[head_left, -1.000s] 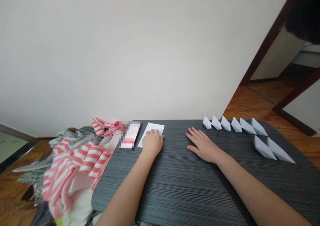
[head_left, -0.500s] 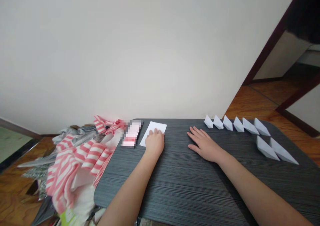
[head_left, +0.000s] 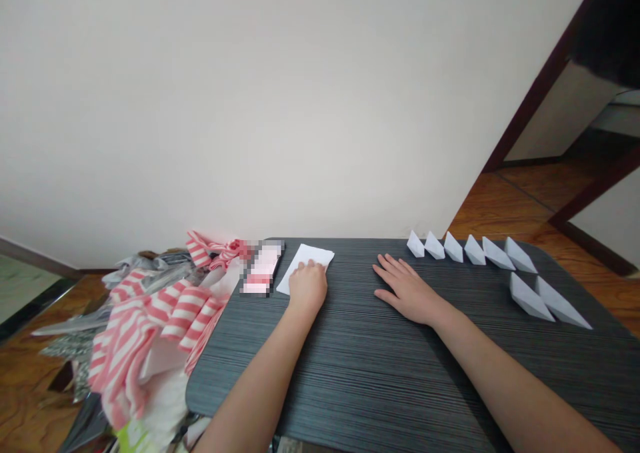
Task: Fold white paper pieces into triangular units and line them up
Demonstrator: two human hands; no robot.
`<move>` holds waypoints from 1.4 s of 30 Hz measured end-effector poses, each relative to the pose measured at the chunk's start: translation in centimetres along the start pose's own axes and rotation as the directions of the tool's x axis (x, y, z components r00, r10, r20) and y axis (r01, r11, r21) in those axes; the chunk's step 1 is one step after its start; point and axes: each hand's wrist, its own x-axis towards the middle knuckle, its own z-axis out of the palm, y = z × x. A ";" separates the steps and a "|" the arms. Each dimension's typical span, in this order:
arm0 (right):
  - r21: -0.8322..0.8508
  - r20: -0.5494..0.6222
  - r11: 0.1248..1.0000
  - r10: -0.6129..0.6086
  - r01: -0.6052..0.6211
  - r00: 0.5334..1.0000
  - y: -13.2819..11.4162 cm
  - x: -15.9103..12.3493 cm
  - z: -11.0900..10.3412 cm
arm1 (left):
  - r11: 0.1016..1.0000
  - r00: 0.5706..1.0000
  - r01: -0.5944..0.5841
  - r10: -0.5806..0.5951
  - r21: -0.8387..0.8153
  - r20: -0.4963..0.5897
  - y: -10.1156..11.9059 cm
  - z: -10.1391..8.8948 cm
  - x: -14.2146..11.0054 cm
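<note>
My left hand (head_left: 307,289) rests palm down on a white paper sheet (head_left: 311,255), covering its near half, with the fingers slightly curled and nothing gripped. My right hand (head_left: 407,294) lies flat on the dark grey striped tabletop (head_left: 340,366), fingers spread, touching nothing else. The nearest things to it are several folded white paper boats (head_left: 495,259), standing in rows along the far right of the table. Left of the sheet lies a flat object (head_left: 263,267), pixelated so that I cannot tell what it is.
A heap of pink-and-white striped cloth (head_left: 150,326) and shiny plastic bags spills over the table's left edge. A white wall (head_left: 250,106) stands behind the table. A dark-framed doorway (head_left: 540,106) and wooden floor (head_left: 500,199) lie to the right.
The view has shifted slightly. Both hands and the paper sheet stay in nearly the same place on the table.
</note>
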 end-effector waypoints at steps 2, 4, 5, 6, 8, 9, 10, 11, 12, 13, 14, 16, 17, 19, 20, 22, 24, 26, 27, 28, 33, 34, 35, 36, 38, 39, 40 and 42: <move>-0.001 -0.001 1.000 -0.001 0.001 1.000 0.0 0.0 0.0 | 1.000 1.000 0.001 -0.001 -0.015 -0.011 -0.1 -0.4 0.0; 0.000 -0.004 1.000 -0.003 0.003 1.000 0.1 0.0 0.0 | 0.999 0.999 0.013 -0.014 -0.034 -0.034 -0.3 -0.9 0.0; 0.003 -0.006 1.000 -0.003 0.003 1.000 0.1 0.1 0.1 | 0.999 0.999 0.020 -0.022 -0.046 -0.048 -0.5 -1.3 0.0; 0.008 -0.008 1.000 -0.003 0.003 1.000 0.1 0.1 0.1 | 0.998 0.997 0.030 -0.034 -0.061 -0.063 -0.6 -1.8 0.0; 0.023 -0.012 1.000 -0.002 0.002 1.000 0.1 0.1 0.2 | 0.991 0.993 0.052 -0.064 -0.120 -0.100 -0.9 -3.0 0.0; 0.031 -0.015 1.000 0.000 0.001 1.000 0.2 0.1 0.2 | 0.983 0.988 0.065 -0.087 -0.171 -0.126 -1.1 -3.7 0.0; 0.040 -0.018 0.999 0.001 0.000 1.000 0.2 0.1 0.3 | 0.968 0.983 0.058 -0.098 -0.242 -0.156 -1.2 -4.5 0.0; 0.049 -0.021 0.999 0.000 0.001 1.000 0.2 0.1 0.3 | 0.940 0.977 0.036 -0.105 -0.338 -0.188 -1.3 -5.3 0.0; 0.061 -0.026 0.998 -0.001 0.003 1.000 0.2 0.1 0.2 | 0.889 0.968 0.017 -0.130 -0.458 -0.216 -1.3 -6.0 0.1; 0.078 -0.033 0.997 -0.004 0.006 0.999 0.2 0.1 0.2 | 0.802 0.963 -0.007 -0.156 -0.597 -0.221 -1.3 -6.6 0.2; 0.103 -0.043 0.995 -0.008 0.012 0.999 0.1 0.1 0.0 | 0.668 0.964 -0.035 -0.175 -0.743 -0.202 -1.2 -7.0 0.3; 0.186 -0.083 0.982 -0.006 0.021 0.997 0.0 0.0 -0.3 | 0.277 0.974 -0.022 -0.213 -0.961 -0.084 -0.6 -7.3 0.6; 0.246 -0.115 0.969 0.002 0.026 0.993 -0.1 0.0 -0.5 | 0.053 0.981 0.020 -0.193 -0.998 0.010 -0.1 -7.0 0.7; 0.404 -0.201 0.914 0.050 0.037 0.978 -0.5 -0.1 -0.9 | -0.309 0.982 0.137 -0.084 -0.941 0.171 1.1 -6.1 0.8; 0.499 -0.226 0.865 0.074 0.050 0.971 -0.8 -0.2 -1.1 | -0.424 0.974 0.191 -0.026 -0.885 0.223 1.7 -5.4 0.8; 0.696 -0.211 0.715 0.124 0.060 0.969 -1.3 -0.3 -1.3 | -0.549 0.949 0.298 0.086 -0.781 0.302 3.0 -4.0 0.5; 0.805 -0.171 0.592 0.176 0.035 0.969 -1.9 -0.4 -1.3 | -0.591 0.929 0.364 0.178 -0.720 0.323 4.0 -2.8 0.0; 0.853 -0.139 0.522 0.253 -0.014 0.957 -2.2 -0.4 -1.3 | -0.592 0.917 0.399 0.238 -0.701 0.321 4.6 -1.9 -0.6; 0.864 -0.123 0.502 0.283 -0.038 0.951 -2.4 -0.4 -1.3 | -0.582 0.911 0.411 0.253 -0.702 0.325 4.7 -1.6 -0.8; 0.872 -0.112 0.486 0.310 -0.056 0.944 -2.4 -0.3 -1.2 | -0.564 0.906 0.424 0.265 -0.709 0.331 4.7 -1.4 -0.9; 0.876 -0.076 0.469 0.362 -0.111 0.929 -2.4 -0.3 -1.3 | -0.412 0.906 0.418 0.250 -0.809 0.341 4.0 -1.2 -0.9; 0.871 -0.071 0.476 0.364 -0.121 0.929 -2.3 -0.4 -1.2 | -0.359 0.912 0.403 0.238 -0.842 0.334 3.8 -1.1 -0.8; 0.866 -0.068 0.483 0.371 -0.130 0.926 -2.1 -0.4 -1.2 | -0.293 0.918 0.381 0.229 -0.877 0.322 3.6 -1.0 -0.8; 0.861 -0.069 0.489 0.383 -0.139 0.921 -2.0 -0.4 -1.0 | -0.220 0.925 0.354 0.225 -0.909 0.306 3.5 -0.9 -0.8; 0.854 -0.079 0.497 0.417 -0.154 0.905 -1.6 -0.5 -0.8 | -0.088 0.937 0.293 0.224 -0.952 0.267 3.3 -0.5 -0.7; 0.852 -0.084 0.499 0.432 -0.161 0.898 -1.4 -0.5 -0.6 | -0.041 0.943 0.264 0.222 -0.964 0.249 3.2 -0.3 -0.7; 0.852 -0.087 0.497 0.444 -0.164 0.892 -1.3 -0.5 -0.5 | -0.005 0.947 0.242 0.220 -0.970 0.235 3.1 -0.2 -0.7; 0.863 -0.078 0.477 0.455 -0.169 0.887 -1.1 -0.6 -0.4 | 0.056 0.950 0.210 0.225 -0.976 0.217 3.0 0.1 -0.7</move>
